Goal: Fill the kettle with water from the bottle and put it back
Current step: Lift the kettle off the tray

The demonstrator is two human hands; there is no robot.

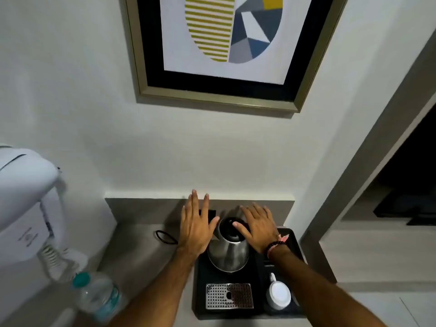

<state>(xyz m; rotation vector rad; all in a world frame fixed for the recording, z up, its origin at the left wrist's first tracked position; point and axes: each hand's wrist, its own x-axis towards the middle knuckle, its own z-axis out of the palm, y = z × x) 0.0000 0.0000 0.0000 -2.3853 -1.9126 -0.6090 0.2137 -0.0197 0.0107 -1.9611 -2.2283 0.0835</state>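
Note:
A steel kettle (228,251) with a black lid stands at the back of a black tray (200,291) on a grey counter. My left hand (194,225) hovers flat just left of the kettle, fingers spread, holding nothing. My right hand (258,226) is flat over the kettle's right side, its thumb over the black lid and handle, fingers apart. A clear plastic water bottle (96,295) with a teal cap stands at the lower left of the counter, away from both hands.
On the tray sit a perforated metal drip plate (229,296) and a white cup (278,295). A black cord loop (165,237) lies left of the tray. A white wall-mounted hair dryer (26,204) hangs at the left. A framed picture (226,48) hangs above.

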